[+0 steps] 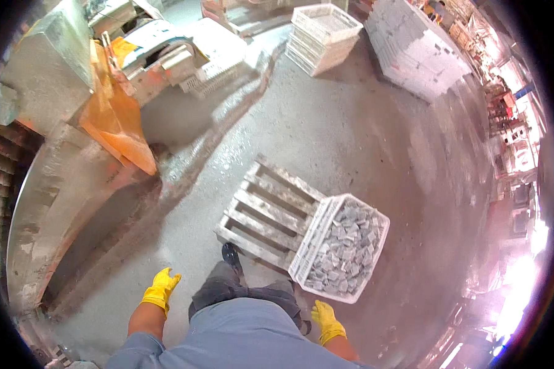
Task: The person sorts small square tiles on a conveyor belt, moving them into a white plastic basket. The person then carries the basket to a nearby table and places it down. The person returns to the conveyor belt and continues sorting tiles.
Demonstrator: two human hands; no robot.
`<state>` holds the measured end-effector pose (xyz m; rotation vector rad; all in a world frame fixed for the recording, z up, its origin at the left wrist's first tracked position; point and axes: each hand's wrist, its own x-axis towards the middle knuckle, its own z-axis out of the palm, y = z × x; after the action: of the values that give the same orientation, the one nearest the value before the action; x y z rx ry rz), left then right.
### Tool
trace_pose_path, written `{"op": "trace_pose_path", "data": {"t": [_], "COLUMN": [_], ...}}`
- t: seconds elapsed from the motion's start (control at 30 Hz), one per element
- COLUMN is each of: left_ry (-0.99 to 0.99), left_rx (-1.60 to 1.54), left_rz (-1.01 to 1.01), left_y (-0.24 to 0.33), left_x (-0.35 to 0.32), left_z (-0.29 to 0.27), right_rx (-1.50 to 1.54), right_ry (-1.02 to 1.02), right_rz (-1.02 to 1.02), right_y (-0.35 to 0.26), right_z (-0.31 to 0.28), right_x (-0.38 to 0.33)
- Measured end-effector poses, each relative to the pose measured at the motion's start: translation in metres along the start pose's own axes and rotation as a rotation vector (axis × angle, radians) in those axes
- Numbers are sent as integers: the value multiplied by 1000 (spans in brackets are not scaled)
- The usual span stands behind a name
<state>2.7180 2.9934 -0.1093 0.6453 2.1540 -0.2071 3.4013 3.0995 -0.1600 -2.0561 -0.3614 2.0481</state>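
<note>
My left hand (162, 288), in a yellow rubber glove, hangs over the wet floor left of my legs. Its fingers are loosely apart and it holds nothing. My right hand (326, 321), gloved the same way, is just below the near edge of a white plastic crate (303, 253), apart from it. Its fingers are slightly bent and loose, with nothing seen in them. Many small grey stone pieces (349, 246) fill the crate, which rests on the right end of a wooden pallet (266, 208).
A stack of white crates (324, 40) stands at the far middle, beside a large pile of pale blocks (412, 52). On the left are a curved machine guard (61, 203) and an orange chute (117, 123). My dark shoe (231, 255) is close to the pallet's near corner.
</note>
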Motion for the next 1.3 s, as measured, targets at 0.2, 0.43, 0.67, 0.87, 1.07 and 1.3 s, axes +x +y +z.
{"op": "trace_pose_path", "data": {"t": [0.2,0.43,0.67,0.87,1.07,1.3], "left_ry": [218,13,4,-13,221,508], "left_rx": [-166,-231,-233,-351,-556,-682], "left_rz": [147,142,-126,-105,8,-22], "left_y": [6,60,98,202,320,332], "left_x": [73,97,118,103,109,136], "left_z": [-87,-94,-142,-219,-327,-385], "right_rx": [-352,-611,-1359,-1697,-301,-649], "right_ry": [-52,126,-33,-22,45,-274], "right_rz": [-522,-586,-424,-1133,-399,-254], "right_y": [-174,-222,-313,-523,-767,-887], "right_z": [126,102,187,177,295,393], "right_x": [51,133,120,172,172,249]}}
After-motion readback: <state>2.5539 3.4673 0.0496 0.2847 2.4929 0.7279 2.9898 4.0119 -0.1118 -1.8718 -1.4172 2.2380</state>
